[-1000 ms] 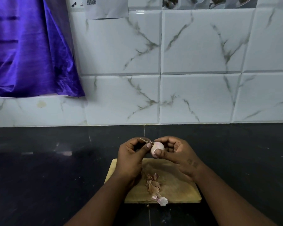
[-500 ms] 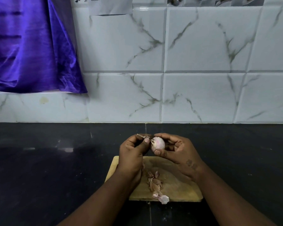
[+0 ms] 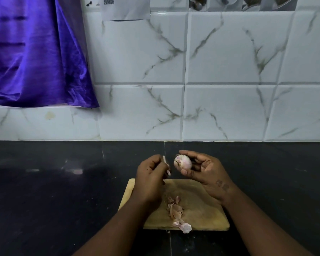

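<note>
Small onion looks nearly peeled, right hand gripping it, left hand pinching a skin strip, few patches left.

Pale, partly peeled onion, held aloft

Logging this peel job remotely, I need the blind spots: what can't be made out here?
- Head view: the side of the onion facing the palm of the right hand, turned from the camera.
- Head view: peel strip, motion-blurred; the left hand covers its own pinching fingertips.
- Head view: left part of the cutting board, under the left forearm.
- Head view: paper sheet, cut by the top edge; print too small.
</note>
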Motion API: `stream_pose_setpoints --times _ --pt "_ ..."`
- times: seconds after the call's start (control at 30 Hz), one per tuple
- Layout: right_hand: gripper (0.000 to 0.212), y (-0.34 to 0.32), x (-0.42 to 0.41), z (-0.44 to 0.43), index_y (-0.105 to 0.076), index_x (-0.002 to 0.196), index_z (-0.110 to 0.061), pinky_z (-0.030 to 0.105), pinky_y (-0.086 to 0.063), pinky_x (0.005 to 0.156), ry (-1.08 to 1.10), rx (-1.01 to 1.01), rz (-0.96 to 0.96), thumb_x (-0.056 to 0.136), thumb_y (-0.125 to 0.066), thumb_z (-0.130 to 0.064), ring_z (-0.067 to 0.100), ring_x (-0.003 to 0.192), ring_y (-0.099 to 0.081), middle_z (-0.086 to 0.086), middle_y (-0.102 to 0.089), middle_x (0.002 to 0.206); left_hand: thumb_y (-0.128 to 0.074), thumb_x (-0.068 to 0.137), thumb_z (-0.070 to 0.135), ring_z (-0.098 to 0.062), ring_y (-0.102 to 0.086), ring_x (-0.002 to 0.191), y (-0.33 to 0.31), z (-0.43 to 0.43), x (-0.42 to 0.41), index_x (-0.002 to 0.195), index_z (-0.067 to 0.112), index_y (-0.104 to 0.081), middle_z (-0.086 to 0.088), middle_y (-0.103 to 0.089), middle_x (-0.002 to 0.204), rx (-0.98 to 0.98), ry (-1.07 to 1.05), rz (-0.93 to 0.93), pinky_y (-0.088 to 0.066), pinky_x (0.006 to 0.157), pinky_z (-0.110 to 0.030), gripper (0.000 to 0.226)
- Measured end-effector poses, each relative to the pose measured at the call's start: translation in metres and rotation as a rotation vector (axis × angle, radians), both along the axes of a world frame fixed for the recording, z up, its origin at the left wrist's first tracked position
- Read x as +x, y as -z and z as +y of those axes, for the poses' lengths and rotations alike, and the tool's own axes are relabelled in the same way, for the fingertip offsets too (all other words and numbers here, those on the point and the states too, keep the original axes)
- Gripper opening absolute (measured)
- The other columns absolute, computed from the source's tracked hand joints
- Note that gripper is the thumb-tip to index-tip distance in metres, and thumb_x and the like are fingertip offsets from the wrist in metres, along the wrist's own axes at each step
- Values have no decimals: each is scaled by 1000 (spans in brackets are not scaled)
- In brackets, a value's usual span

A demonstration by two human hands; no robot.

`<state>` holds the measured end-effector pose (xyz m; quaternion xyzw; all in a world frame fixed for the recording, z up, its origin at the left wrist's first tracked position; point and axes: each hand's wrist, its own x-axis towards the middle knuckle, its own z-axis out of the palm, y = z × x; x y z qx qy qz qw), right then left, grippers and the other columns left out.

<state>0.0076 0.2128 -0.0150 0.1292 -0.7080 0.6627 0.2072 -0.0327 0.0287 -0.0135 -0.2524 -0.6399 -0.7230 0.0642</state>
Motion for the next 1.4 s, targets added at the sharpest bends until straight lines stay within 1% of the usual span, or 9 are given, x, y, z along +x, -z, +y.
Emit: stream_pose_setpoints --times 0.1,0.17,0.27,0.37,0.57,0.73,0.9,1.1,1.4 --pt "55 1 -1 0 -71 125 -15 32 -58 94 7 27 -1 72 -85 -8 23 113 -73 4 -77 119 -52 92 32 -21 -47 58 7 -2 1 63 5 -57 -13 -52 59 -202 -61 167 -39 54 -44 40" --pt "56 1 -1 0 -71 125 -16 32 -58 93 10 29 1 71 -86 -9 24 112 -73 4 -77 119 -50 97 41 -23 -50 56 9 -3 0 64 9 -59 -12 -56 60 -273 -122 183 -44 55 -48 47" --pt "57 1 -1 0 -72 124 -17 36 -58 94 16 51 -8 70 -88 -10 24 111 -73 5 -78 118 -57 96 31 -14 -53 59 8 -3 -1 66 19 -60 -2 -58 62 -284 -153 189 -46 57 -44 32" --pt "56 1 -1 0 -72 123 -16 36 -59 93 24 72 -3 71 -88 -5 25 109 -74 6 -78 117 -62 91 20 -18 -61 71 4 -2 2 76 24 -63 0 -64 74 -282 -132 216 -50 62 -40 15" --pt "54 0 0 0 -73 121 -16 40 -60 92 37 79 4 70 -89 -6 25 109 -74 7 -78 116 -76 93 17 -12 -65 81 5 0 4 92 28 -67 8 -69 88 -270 -142 303 -55 66 -26 14" --pt "54 1 2 0 -75 119 -17 31 -60 88 75 114 3 69 -90 -8 20 105 -75 2 -79 112 -74 94 10 -12 -65 87 8 0 -4 93 26 -70 10 -68 91 -295 -136 339 -55 73 -30 16" --pt "50 5 1 -3 -74 120 -12 34 -60 93 75 91 -2 72 -88 -8 21 107 -75 5 -79 114 -71 95 6 -11 -63 87 8 1 -7 93 24 -68 9 -66 91 -338 -138 397 -52 72 -24 18" --pt "50 6 2 -8 -72 122 -14 36 -59 95 55 25 -6 74 -85 -14 23 109 -74 6 -78 116 -71 94 0 -16 -68 89 8 0 -5 91 23 -69 7 -69 92 -228 -74 317 -62 76 -47 23" --pt "51 8 1 -12 -68 128 -9 32 -58 96 102 23 11 80 -81 0 20 113 -72 7 -76 120 -70 89 -11 -14 -68 88 7 1 -4 91 14 -71 10 -68 91 -208 -113 463 -63 74 -40 25"
